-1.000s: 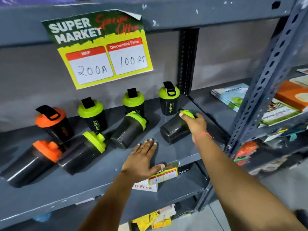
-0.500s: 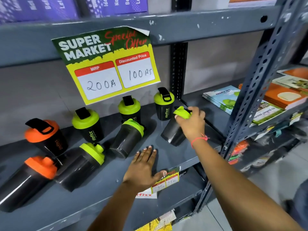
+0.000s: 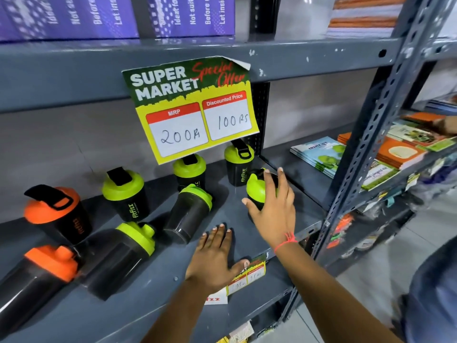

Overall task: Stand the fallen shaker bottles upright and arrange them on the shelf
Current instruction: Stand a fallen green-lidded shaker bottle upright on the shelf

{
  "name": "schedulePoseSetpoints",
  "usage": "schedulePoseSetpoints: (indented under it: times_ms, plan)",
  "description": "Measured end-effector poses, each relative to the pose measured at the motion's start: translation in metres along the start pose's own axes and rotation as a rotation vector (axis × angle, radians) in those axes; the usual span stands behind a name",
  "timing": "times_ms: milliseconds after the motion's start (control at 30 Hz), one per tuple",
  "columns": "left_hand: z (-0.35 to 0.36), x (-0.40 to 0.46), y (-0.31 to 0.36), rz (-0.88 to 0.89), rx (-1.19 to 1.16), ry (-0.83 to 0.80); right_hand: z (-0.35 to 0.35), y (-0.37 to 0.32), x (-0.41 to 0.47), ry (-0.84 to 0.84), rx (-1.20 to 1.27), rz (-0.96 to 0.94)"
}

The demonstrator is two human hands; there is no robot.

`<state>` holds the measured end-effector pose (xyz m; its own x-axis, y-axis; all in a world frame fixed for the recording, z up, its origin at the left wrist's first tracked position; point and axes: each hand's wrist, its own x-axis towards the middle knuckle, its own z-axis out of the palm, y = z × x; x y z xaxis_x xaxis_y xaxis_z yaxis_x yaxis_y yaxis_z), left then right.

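Black shaker bottles stand and lie on the grey shelf (image 3: 138,310). Upright at the back are an orange-lidded bottle (image 3: 58,214) and three green-lidded bottles (image 3: 126,194), (image 3: 190,169), (image 3: 238,164). Three have fallen: an orange-lidded one (image 3: 37,276), a green-lidded one (image 3: 121,253) beside it, and a green-lidded one (image 3: 188,214) in the middle. My right hand (image 3: 272,211) grips the lid of another green-lidded bottle (image 3: 256,191), which stands upright at the shelf's right end, its body mostly hidden. My left hand (image 3: 215,258) lies flat on the shelf's front, thumb on a price label (image 3: 247,276).
A yellow and green price sign (image 3: 195,110) hangs from the shelf above. A perforated steel post (image 3: 371,134) stands right of the bottles. Booklets (image 3: 319,154) and orange books (image 3: 398,152) lie on the neighbouring shelf. Purple boxes (image 3: 74,16) sit overhead. Another person's hand (image 3: 446,125) shows at far right.
My right hand has lifted the fallen green-lidded bottle by its lid from lying to upright. The left hand has stayed flat on the shelf. The camera has tilted upward.
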<state>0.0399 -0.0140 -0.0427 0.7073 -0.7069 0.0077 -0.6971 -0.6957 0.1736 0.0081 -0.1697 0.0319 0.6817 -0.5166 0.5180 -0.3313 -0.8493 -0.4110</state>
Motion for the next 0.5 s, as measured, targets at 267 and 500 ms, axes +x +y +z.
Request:
schedulePoseSetpoints:
  times_ms: [267, 500]
  plan:
    - [-0.003, -0.001, 0.001, 0.007, -0.007, -0.001, -0.045, 0.017, 0.048, -0.308, 0.357, 0.188]
    - [-0.004, -0.002, 0.001, -0.001, -0.021, -0.021, -0.056, -0.002, 0.074, -0.584, -0.193, 0.027]
